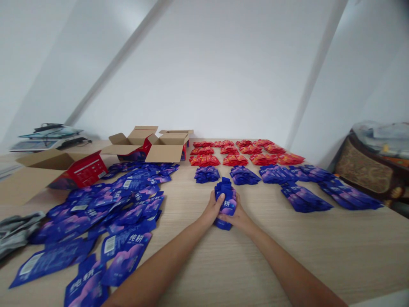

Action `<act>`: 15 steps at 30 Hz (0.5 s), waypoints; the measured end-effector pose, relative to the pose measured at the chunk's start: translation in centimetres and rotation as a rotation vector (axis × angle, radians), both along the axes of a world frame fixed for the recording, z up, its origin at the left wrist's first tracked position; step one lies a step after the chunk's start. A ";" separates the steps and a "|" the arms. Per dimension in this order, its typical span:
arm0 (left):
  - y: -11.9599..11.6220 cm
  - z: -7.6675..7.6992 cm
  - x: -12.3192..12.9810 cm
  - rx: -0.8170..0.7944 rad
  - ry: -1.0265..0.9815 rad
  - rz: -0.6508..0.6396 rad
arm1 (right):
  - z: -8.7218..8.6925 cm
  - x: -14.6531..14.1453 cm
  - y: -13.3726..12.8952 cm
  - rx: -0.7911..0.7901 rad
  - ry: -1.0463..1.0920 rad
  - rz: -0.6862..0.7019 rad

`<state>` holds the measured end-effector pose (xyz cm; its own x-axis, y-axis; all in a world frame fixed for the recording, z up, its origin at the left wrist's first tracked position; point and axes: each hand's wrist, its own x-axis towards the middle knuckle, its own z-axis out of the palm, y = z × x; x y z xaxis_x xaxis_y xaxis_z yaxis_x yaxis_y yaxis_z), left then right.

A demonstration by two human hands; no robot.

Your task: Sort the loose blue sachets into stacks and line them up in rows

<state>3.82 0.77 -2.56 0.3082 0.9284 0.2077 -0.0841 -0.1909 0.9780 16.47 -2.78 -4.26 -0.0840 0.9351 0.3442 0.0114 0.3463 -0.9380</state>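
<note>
A stack of blue pouches (227,204) is clasped between both hands over the middle of the table. My left hand (213,208) grips its left side, thumb across the front. From the right, my right hand (239,216) wraps the stack, its thumb low on the front pouch. Just beyond the hands lie small blue piles (207,174), with more blue piles (305,198) to the right. A large loose heap of blue pouches (105,204) spreads over the left side of the table.
Rows of red pouch bundles (235,160) lie at the back of the table (351,247). Open cardboard boxes (89,169) stand at the back left. Grey cloth or plastic (15,232) lies at the left edge, and a patterned chair (364,166) stands at the right.
</note>
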 end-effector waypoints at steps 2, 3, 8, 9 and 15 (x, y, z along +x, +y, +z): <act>-0.1 0.1 0.4 -0.001 0.025 0.036 | -0.1 -0.1 0.2 -0.002 0.004 -0.017; -0.1 0.2 0.8 -0.012 0.038 0.086 | 0.0 -0.1 0.3 -0.004 -0.003 -0.047; 0.2 2.0 3.9 -0.282 0.096 0.237 | 1.6 1.5 0.9 -0.178 -0.060 -0.312; 0.3 2.3 4.7 -0.358 0.090 0.206 | 2.2 2.2 0.9 -0.234 -0.076 -0.343; -0.7 1.8 9.6 -0.397 -0.038 -0.023 | 4.5 8.5 -0.8 -0.394 -0.075 -0.229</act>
<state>13.47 0.04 -0.74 0.3287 0.9318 -0.1540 -0.1210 0.2033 0.9716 24.92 -3.53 0.26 0.1286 0.9909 -0.0406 0.1188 -0.0560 -0.9913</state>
